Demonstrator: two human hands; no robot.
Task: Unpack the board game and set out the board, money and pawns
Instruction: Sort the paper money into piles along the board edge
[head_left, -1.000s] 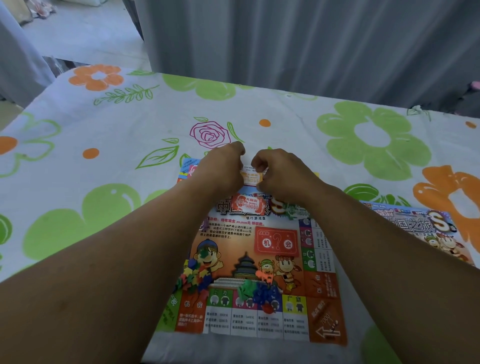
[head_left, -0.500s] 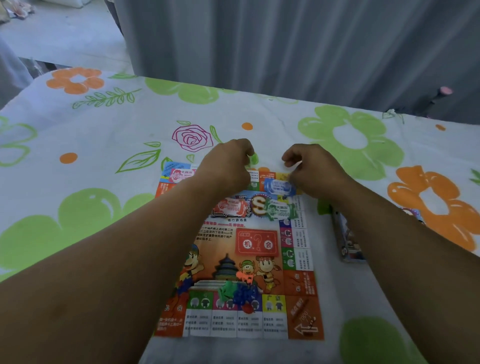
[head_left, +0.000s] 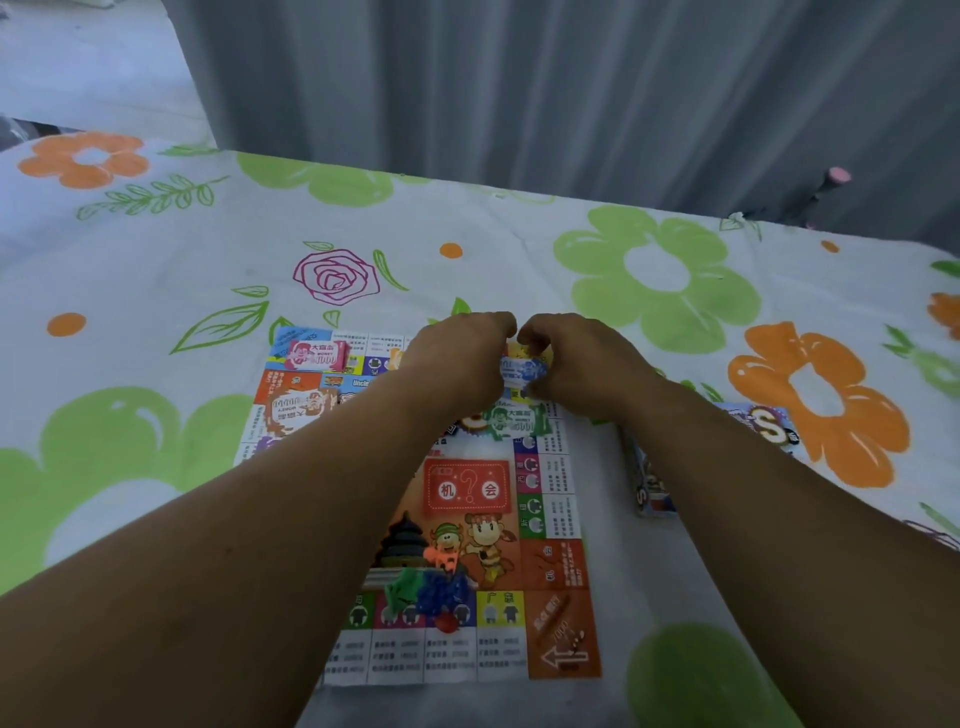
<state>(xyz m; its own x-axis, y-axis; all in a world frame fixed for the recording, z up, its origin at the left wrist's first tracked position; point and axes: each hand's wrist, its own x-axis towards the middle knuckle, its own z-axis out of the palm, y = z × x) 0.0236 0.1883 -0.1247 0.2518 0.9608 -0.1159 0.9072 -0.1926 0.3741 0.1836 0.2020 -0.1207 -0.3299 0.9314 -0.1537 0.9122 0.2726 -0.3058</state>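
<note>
A small blue-and-white paper money bundle is pinched between the curled fingers of the left hand and the right hand. The two hands are held close together over the far edge of the colourful square paper game board. The board is laid flat on a white cloth printed with green and orange flowers, behind which a grey pleated curtain is hung.

Three more bundles are seen on the board: a pink money bundle at the far left corner, an orange money bundle just nearer than it, and a green money bundle just on the near side of the hands. A cluster of small plastic pawns in green, blue, red and orange is gathered near the board's near edge; their number cannot be told. One printed cardboard game box is seen beside the board's right edge, partly hidden by the right forearm.
</note>
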